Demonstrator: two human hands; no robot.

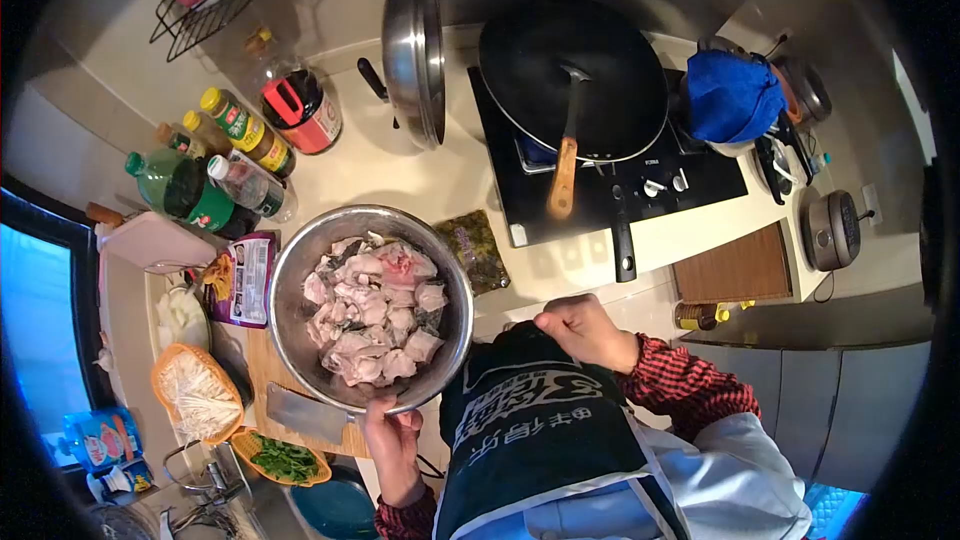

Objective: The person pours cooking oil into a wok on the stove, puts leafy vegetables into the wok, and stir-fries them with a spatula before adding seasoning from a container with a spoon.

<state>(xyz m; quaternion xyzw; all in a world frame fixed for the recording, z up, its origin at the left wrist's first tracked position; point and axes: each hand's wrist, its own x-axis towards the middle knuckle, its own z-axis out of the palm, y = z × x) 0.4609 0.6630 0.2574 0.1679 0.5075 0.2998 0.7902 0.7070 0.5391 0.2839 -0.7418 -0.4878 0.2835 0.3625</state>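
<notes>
My left hand [392, 440] grips the near rim of a steel bowl [283, 280] full of pale raw meat pieces [372, 315]. The bowl stands over the edge of a wooden cutting board [262, 360], where a cleaver [305, 414] lies partly under it. My right hand [590, 328] is curled closed at the dark apron [540, 410], right of the bowl, its thumb pressed against the fingers on the cloth. A flat seasoning packet [474, 251] lies just right of the bowl.
A black wok [520, 70] with a wooden-handled spatula [564, 180] sits on the stove [690, 202]. A steel lid [412, 55] stands upright behind. Several bottles, including a soy sauce bottle [322, 127], line the back left. Baskets of mushrooms [200, 390] and greens [285, 460] are at the lower left.
</notes>
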